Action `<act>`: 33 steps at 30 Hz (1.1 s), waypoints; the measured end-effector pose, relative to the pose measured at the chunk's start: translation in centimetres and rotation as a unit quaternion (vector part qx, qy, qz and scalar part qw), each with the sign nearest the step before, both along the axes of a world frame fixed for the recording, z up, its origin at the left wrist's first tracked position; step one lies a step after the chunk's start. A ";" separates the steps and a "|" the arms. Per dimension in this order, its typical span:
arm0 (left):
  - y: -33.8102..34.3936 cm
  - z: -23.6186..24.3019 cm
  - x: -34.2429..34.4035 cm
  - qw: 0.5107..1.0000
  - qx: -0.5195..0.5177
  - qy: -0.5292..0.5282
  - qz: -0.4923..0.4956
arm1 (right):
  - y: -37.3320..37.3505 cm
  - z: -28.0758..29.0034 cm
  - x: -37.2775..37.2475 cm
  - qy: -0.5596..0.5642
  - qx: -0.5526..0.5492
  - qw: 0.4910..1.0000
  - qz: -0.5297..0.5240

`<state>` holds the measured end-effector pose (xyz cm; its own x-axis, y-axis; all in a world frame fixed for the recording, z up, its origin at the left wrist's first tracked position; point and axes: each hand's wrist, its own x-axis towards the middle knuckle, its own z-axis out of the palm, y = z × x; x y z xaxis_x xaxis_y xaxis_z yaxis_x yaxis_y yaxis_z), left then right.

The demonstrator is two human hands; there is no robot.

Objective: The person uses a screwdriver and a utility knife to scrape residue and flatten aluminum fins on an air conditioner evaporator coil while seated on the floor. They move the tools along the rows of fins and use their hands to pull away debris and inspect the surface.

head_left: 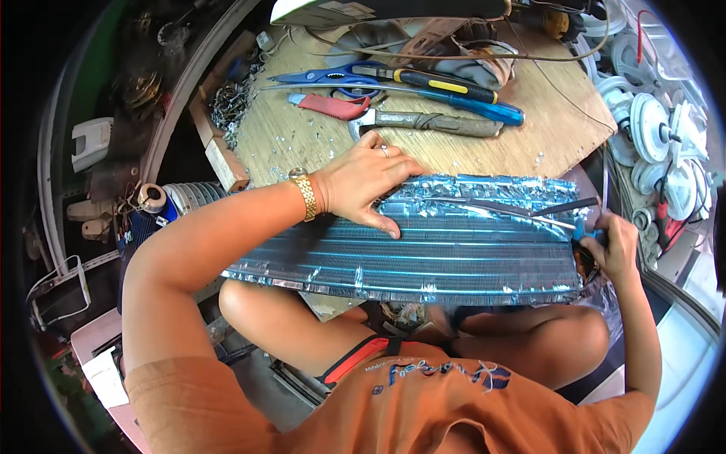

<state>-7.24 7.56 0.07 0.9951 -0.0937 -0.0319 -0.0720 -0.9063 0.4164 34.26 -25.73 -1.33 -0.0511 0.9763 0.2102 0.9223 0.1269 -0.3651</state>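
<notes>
Across my lap and the board's near edge lies a finned heat exchanger coil (423, 261), its dark fins crossed by shiny bluish lines. Torn, crumpled fins run along its far edge. My left hand (363, 181) presses on the coil's far left part, thumb and fingers spread. At the right end, my right hand (614, 246) closes around the blue handle of a screwdriver (556, 222). Its metal shaft points left over the torn fins. A dark strip (566, 206) lies beside the shaft; whether it belongs to the coil I cannot tell.
Beyond the coil, a wooden board (280, 155) holds blue-handled scissors (325, 76), a yellow-and-black cutter (446, 85), a blue-handled tool (484, 107), a red-handled knife (333, 106) and a wrapped-handle tool (439, 123). Metal scraps (231, 110) gather at left. White plastic wheels (650, 129) pile up at right.
</notes>
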 end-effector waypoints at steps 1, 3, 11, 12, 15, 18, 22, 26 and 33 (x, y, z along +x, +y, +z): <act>0.0 0.1 0.0 1.000 -0.002 -0.001 0.000 | 0.0 -0.2 0.0 -0.002 0.031 0.999 0.005; 0.1 0.3 -0.1 1.000 0.007 -0.011 0.002 | -0.2 -0.7 0.2 -0.009 0.065 0.998 0.002; -0.4 0.5 -1.7 0.993 0.051 -0.083 0.067 | 1.0 14.5 -6.8 0.008 -0.238 0.970 -0.057; -0.4 0.7 -3.6 0.988 0.070 -0.089 0.100 | 0.5 17.0 -7.7 0.005 -0.237 0.970 -0.049; 0.1 1.1 -8.5 0.977 0.095 -0.121 0.146 | -1.7 20.8 -10.3 0.054 -0.290 0.955 -0.033; -0.6 0.6 -11.2 0.972 0.095 -0.074 0.201 | -2.3 22.3 -12.0 0.280 -0.439 0.839 -0.158; -1.4 0.4 -12.1 0.973 0.079 -0.046 0.214 | -2.6 25.3 -13.6 0.119 -0.379 0.913 -0.097; -0.6 0.2 -11.8 0.980 0.034 -0.019 0.196 | -5.8 31.8 -12.2 -0.051 -0.332 0.931 -0.146; -0.8 0.6 -12.1 0.984 0.051 -0.055 0.162 | -4.6 24.4 -18.6 0.330 -0.399 0.829 -0.210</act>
<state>-19.37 6.74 0.67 0.9703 0.2266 0.0851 0.1875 -0.9260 0.3277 15.63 -30.30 23.05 0.1983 0.7201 -0.6650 0.3899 -0.6804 -0.6205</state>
